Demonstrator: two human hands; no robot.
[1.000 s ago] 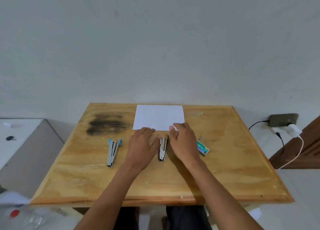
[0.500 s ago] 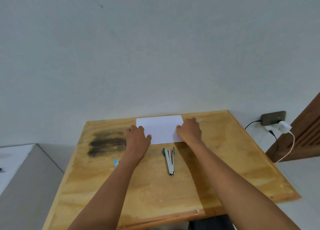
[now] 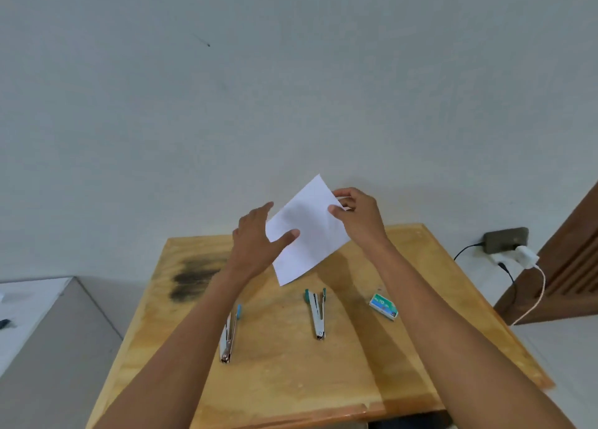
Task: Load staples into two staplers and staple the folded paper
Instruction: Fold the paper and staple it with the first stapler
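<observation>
A white sheet of paper is held tilted in the air above the far part of the wooden table. My left hand grips its left edge with the thumb on the front. My right hand pinches its upper right corner. Two metal staplers lie on the table, both splayed apart: one with a blue end under my left forearm, one with a green end in the middle. A small green staple box lies to the right of it.
A dark burn-like stain marks the table's far left. A wall socket with a charger and cables sits at the right, beside a brown wooden door. A grey-white counter stands at the left.
Both hands moved from the green-ended stapler to the paper lying flat, then lifted it off the table and tilted it. The camera view tipped upward.
</observation>
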